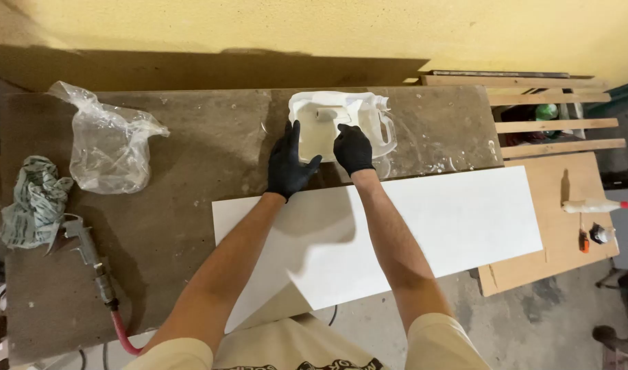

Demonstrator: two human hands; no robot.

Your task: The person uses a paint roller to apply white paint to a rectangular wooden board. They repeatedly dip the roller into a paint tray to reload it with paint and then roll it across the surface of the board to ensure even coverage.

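The left hand [289, 162] lies open on the cut-open white plastic jug [341, 127]. The right hand [353, 149] has its grip closed on the jug, above a white board [458, 219].

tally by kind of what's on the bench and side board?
Gloved hands: 2, left hand, right hand
Cut jug: 1
White panel: 1
Plastic bag: 1
Rag: 1
Air gun: 1
Bottle: 1
Total: 8

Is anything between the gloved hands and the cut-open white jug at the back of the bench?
Nothing visible. The left hand lies against the side of the white jug, and the right hand rests on its front edge. The white board lies under the forearms, nearer the person, not between hands and jug.
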